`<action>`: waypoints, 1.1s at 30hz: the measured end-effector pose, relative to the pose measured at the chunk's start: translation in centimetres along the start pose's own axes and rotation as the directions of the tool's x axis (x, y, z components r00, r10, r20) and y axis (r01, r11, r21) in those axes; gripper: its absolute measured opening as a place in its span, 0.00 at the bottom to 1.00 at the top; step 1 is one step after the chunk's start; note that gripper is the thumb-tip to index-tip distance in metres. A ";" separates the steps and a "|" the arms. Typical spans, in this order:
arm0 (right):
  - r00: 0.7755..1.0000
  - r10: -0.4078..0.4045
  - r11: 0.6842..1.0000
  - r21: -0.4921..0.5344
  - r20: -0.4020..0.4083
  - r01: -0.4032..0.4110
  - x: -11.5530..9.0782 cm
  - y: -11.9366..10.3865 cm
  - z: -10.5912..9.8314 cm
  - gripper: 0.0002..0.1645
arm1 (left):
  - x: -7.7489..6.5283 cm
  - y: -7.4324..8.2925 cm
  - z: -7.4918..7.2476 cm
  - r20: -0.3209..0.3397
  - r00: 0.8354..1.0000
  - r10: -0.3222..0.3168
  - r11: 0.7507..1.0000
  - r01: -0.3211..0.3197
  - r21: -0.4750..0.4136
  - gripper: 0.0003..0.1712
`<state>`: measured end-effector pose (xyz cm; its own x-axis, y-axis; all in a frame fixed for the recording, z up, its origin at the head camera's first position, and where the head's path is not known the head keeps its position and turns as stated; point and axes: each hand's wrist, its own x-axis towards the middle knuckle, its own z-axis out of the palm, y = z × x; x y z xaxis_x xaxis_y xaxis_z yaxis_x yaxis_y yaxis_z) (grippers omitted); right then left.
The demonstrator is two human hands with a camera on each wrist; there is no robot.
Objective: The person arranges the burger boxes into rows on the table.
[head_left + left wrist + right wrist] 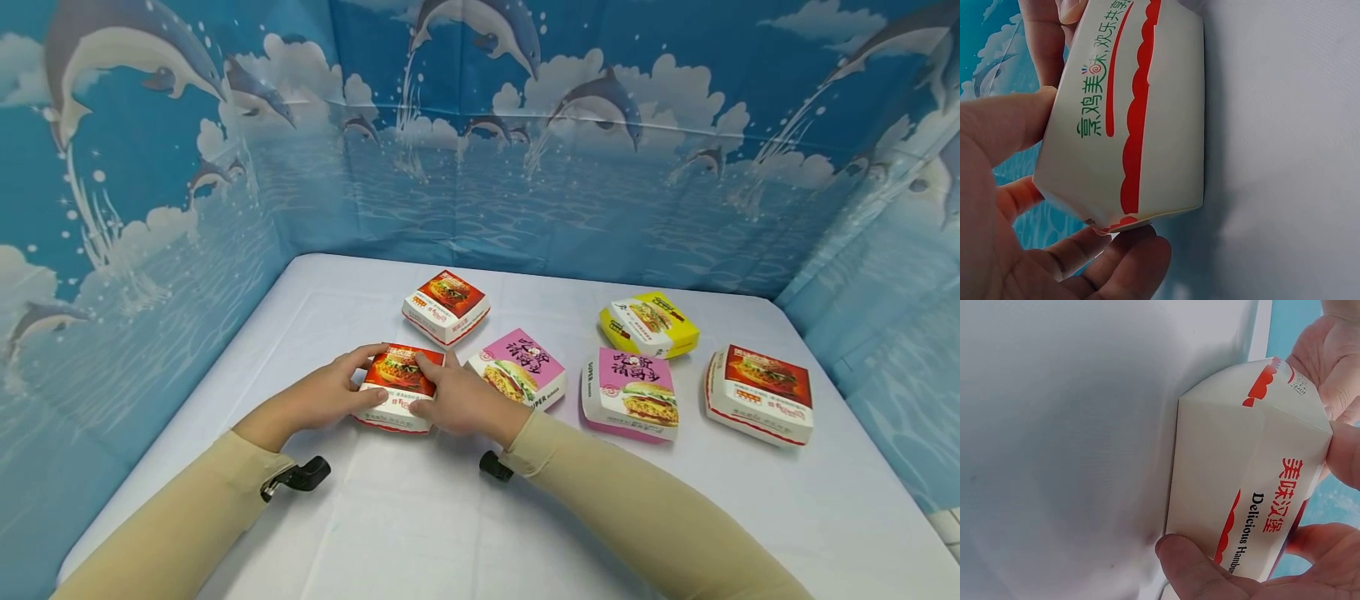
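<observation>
A red-topped white burger box lies on the white cloth between both hands. My left hand grips its left side, thumb on the front upper edge and fingers round the side and far corner. From the other side my right hand holds it, with a finger over the top and the thumb at the front edge. In the left wrist view the box's white wall with a red scalloped band stands close to the cloth. The right wrist view shows its wall printed "Delicious Hamburger", with fingertips at the lower edge.
Another red-topped box sits behind. To the right are a pink box, a second pink one, a yellow box and a red-topped box. Dolphin-print curtains border the table.
</observation>
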<state>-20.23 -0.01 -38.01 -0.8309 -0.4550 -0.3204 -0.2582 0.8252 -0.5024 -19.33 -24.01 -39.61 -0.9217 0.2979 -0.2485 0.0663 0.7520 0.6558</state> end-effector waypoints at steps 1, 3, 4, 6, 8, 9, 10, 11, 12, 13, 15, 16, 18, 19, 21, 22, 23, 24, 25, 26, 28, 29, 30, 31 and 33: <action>1.000 0.001 1.000 0.000 0.002 -0.001 0.0 0.0 0.0 0.49 | 0.0 0.0 0.0 -0.001 1.000 0.003 1.000 -0.003 0.000 0.48; 1.000 0.002 1.000 0.000 0.002 -0.002 0.0 0.0 0.0 0.49 | 0.1 -0.1 0.0 -0.001 1.000 0.004 1.000 -0.004 0.000 0.48; 1.000 0.002 1.000 0.001 0.003 -0.002 0.1 0.0 0.0 0.49 | 0.1 -0.1 0.0 -0.001 1.000 0.003 1.000 -0.003 0.000 0.48; 1.000 0.001 1.000 0.000 0.002 -0.001 0.1 0.1 0.0 0.49 | 0.2 -0.1 0.1 -0.002 1.000 -0.001 1.000 0.001 0.002 0.48; 1.000 -0.001 1.000 0.001 0.001 0.001 0.1 0.1 -0.1 0.49 | 0.2 -0.1 0.1 -0.004 1.000 -0.005 1.000 0.006 0.006 0.48; 1.000 -0.001 1.000 0.002 0.001 0.001 0.1 0.1 -0.1 0.49 | 0.2 -0.1 0.1 -0.004 1.000 -0.008 1.000 0.008 0.007 0.48; 1.000 -0.001 1.000 0.002 0.001 0.001 0.1 0.1 -0.1 0.49 | 0.3 -0.1 0.1 -0.005 1.000 -0.011 1.000 0.011 0.008 0.48; 1.000 -0.001 1.000 0.002 0.001 0.001 0.1 0.1 -0.1 0.49 | 0.3 -0.1 0.1 -0.006 1.000 -0.012 1.000 0.012 0.009 0.48; 1.000 -0.001 1.000 0.002 0.002 0.001 0.1 0.1 -0.1 0.49 | 0.3 -0.1 0.1 -0.007 1.000 -0.013 1.000 0.013 0.008 0.48; 1.000 -0.001 1.000 0.002 0.003 0.001 0.1 0.1 -0.1 0.49 | 0.3 -0.1 0.1 -0.007 1.000 -0.015 1.000 0.015 0.008 0.48; 1.000 -0.001 1.000 0.001 0.004 0.001 0.1 0.1 -0.1 0.49 | 0.2 0.0 0.1 -0.008 1.000 -0.016 1.000 0.016 0.006 0.48; 1.000 -0.002 1.000 -0.001 0.005 0.002 0.1 0.1 -0.1 0.49 | 0.2 0.0 0.1 -0.009 1.000 -0.017 1.000 0.017 0.006 0.48; 1.000 -0.005 1.000 -0.003 0.008 0.005 0.1 0.1 0.0 0.49 | 0.2 0.0 0.1 -0.008 1.000 -0.017 1.000 0.017 0.007 0.48; 1.000 -0.007 1.000 -0.004 0.007 0.007 0.1 0.2 0.0 0.49 | 0.2 0.0 0.1 -0.008 1.000 -0.017 1.000 0.017 0.009 0.48; 1.000 -0.009 1.000 -0.006 0.008 0.009 0.1 0.2 0.0 0.49 | 0.1 0.1 0.1 -0.007 1.000 -0.018 1.000 0.018 0.013 0.48; 1.000 -0.009 1.000 -0.008 0.008 0.009 0.1 0.2 0.0 0.49 | 0.1 0.1 0.1 -0.008 1.000 -0.018 1.000 0.018 0.014 0.48; 1.000 -0.009 1.000 -0.007 0.008 0.009 0.1 0.2 0.0 0.49 | 0.1 0.1 0.1 -0.007 1.000 -0.017 1.000 0.017 0.014 0.48; 1.000 -0.009 1.000 -0.009 0.008 0.009 0.2 0.2 0.0 0.49 | 0.1 0.2 0.1 -0.007 1.000 -0.016 1.000 0.016 0.013 0.48; 1.000 -0.009 1.000 -0.009 0.007 0.009 0.2 0.2 0.0 0.49 | 0.1 0.2 0.1 -0.007 1.000 -0.016 1.000 0.016 0.013 0.48; 1.000 -0.008 1.000 -0.010 0.007 0.009 0.2 0.2 0.0 0.49 | 0.1 0.2 0.1 -0.008 1.000 -0.015 1.000 0.015 0.012 0.48; 1.000 -0.010 1.000 -0.013 0.005 0.010 0.2 0.2 0.0 0.49 | 0.1 0.2 0.1 -0.008 1.000 -0.016 1.000 0.016 0.014 0.48; 1.000 -0.012 1.000 -0.014 0.004 0.012 0.3 0.3 0.0 0.49 | 0.1 0.2 0.1 -0.008 1.000 -0.018 1.000 0.018 0.014 0.48; 1.000 -0.014 1.000 -0.015 0.003 0.014 0.2 0.3 0.1 0.49 | 0.1 0.2 0.1 -0.008 1.000 -0.019 1.000 0.019 0.015 0.48; 1.000 -0.015 1.000 -0.014 0.003 0.015 0.3 0.3 0.1 0.49 | 0.1 0.1 0.1 -0.008 1.000 -0.020 1.000 0.020 0.016 0.47; 1.000 -0.018 1.000 -0.012 0.002 0.018 0.2 0.3 0.0 0.49 | 0.1 0.1 0.2 -0.008 1.000 -0.022 1.000 0.022 0.016 0.47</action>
<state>-20.47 0.10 -38.25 -0.8253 -0.4702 -0.3127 -0.2791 0.8211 -0.4980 -19.39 -23.79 -39.69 -0.9259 0.2769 -0.2569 0.0521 0.7674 0.6390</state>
